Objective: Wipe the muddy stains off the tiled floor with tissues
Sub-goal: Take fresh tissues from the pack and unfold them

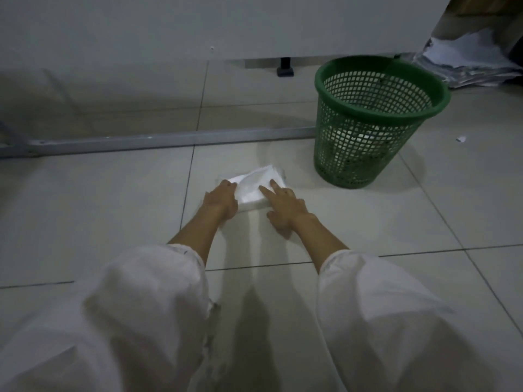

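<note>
A white pack of tissues (256,183) lies on the pale tiled floor (113,210) in the middle of the view. My left hand (222,199) grips the pack's left end with curled fingers. My right hand (284,206) rests on the pack's right side, two fingers stretched out flat across its top. Both arms reach forward out of white sleeves. No muddy stain shows plainly in this dim light.
A green mesh waste basket (376,120) with white paper inside stands just right of the pack. A grey metal bar (169,140) runs along the floor behind it. A white panel (198,24) and crumpled papers (464,60) sit at the back.
</note>
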